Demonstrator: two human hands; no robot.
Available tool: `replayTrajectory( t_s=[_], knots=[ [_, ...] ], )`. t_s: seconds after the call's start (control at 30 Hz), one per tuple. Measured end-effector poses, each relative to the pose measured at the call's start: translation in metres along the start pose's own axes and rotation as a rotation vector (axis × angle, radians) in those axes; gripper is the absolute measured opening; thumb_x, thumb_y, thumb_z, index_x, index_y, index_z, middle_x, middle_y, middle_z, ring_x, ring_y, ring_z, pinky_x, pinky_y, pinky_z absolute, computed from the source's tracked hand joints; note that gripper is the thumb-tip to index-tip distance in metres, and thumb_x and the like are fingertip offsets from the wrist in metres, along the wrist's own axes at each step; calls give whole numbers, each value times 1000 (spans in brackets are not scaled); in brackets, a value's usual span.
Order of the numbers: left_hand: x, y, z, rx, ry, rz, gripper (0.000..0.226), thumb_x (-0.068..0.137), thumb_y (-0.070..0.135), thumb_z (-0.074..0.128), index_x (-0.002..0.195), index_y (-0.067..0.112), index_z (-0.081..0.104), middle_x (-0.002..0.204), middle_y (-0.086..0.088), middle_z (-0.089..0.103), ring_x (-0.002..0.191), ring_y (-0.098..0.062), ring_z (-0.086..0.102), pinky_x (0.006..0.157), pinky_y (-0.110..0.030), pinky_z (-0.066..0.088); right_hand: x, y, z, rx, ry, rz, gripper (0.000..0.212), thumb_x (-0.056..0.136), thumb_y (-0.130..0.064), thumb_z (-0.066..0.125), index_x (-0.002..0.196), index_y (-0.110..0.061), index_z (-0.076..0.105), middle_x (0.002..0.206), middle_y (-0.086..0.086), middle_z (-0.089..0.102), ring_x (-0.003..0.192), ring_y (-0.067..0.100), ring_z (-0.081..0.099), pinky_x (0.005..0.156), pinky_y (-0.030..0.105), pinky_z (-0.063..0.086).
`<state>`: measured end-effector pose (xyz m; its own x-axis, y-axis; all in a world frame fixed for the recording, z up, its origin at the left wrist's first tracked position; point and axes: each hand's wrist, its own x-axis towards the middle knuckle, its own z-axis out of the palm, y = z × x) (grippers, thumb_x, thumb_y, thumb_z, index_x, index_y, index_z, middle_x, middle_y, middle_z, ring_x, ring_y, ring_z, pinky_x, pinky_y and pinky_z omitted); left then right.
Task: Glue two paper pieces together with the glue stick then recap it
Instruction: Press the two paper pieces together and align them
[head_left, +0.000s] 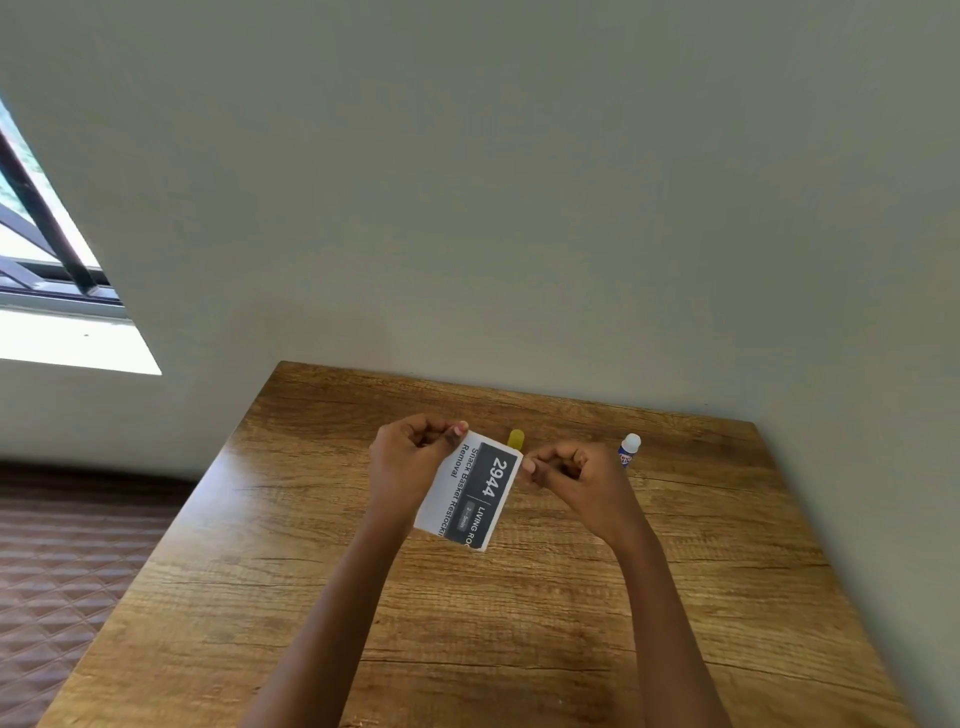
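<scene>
The printed paper card (470, 491) is white with a dark grey panel and white numerals. Mid-frame, a yellow cap (516, 439) and white-topped, blue-labelled glue stick (629, 450) sit on the brown wood-grain table (519, 623).

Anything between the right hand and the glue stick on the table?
Nothing visible. The glue stick stands upright just beyond the right hand, toward its right, with bare table around it. Both hands pinch the paper.

printed paper (470, 493) held above table; glue stick (629, 450) upright, yellow cap (516, 439) apart.
</scene>
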<state>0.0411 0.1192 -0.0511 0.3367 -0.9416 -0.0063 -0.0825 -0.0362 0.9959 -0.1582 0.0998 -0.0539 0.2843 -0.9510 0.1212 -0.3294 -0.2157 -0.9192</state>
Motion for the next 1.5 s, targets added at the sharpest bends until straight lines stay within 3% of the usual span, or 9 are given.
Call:
replayTrajectory(
  t_s=[0.23,0.37,0.47,0.63,0.77,0.87,1.0,1.2,1.5],
  knots=[
    [-5,0,5,-172,13,-84,8,81,21,68,78,14,69,76,-7,71,66,-15,65,60,-28,49,5,-2,14,142,54,83,30,73,-38,69,93,-16,67,84,6,75,84,17,71,77,39,58],
    [-6,-1,7,-217,-8,-118,11,81,23,68,80,12,70,79,-10,72,72,-19,66,67,-33,54,9,-1,21,180,105,100,18,84,-17,66,90,0,67,83,11,75,81,18,72,74,38,59],
    [-4,2,0,-186,-107,-126,17,81,28,66,82,11,69,80,-7,73,76,-16,68,66,-23,55,15,-6,19,166,121,107,10,85,-15,65,87,-5,67,82,6,74,79,15,71,72,35,59],
    [4,10,-16,-24,-175,-11,32,69,38,72,92,16,69,87,2,74,85,-10,68,80,-23,52,29,-21,5,-245,53,-6,8,87,-23,62,86,-17,68,76,-6,70,68,6,64,63,26,52],
    [1,21,0,366,-158,240,18,74,29,75,92,27,70,83,17,71,78,7,64,68,-8,50,42,-37,5,-721,-189,-139,15,91,-25,56,96,-16,66,89,0,70,75,13,62,63,27,46],
    [-4,17,11,418,-82,296,14,76,16,71,85,26,72,74,17,70,70,5,64,63,-17,50,46,-44,14,-832,-270,-232,15,90,-25,56,94,-14,65,87,3,70,76,18,62,64,31,46],
    [-6,12,10,558,-14,327,14,76,12,66,74,26,67,54,22,53,54,2,52,51,-18,35,43,-41,16,-812,-291,-228,12,89,-22,57,92,-12,64,87,4,70,77,19,63,68,37,51],
    [-6,2,12,627,-69,352,19,79,7,58,74,25,52,70,14,58,65,-8,55,53,-24,39,36,-35,17,-755,-270,-208,14,89,-23,56,91,-12,65,86,3,68,74,15,57,63,29,42],
    [4,-4,-4,356,-36,232,28,85,0,57,71,23,54,73,11,62,71,-10,60,55,-23,47,27,-13,-11,-519,-180,-15,10,86,-23,64,85,-14,69,85,-5,70,77,10,63,72,37,52]
  ],
)
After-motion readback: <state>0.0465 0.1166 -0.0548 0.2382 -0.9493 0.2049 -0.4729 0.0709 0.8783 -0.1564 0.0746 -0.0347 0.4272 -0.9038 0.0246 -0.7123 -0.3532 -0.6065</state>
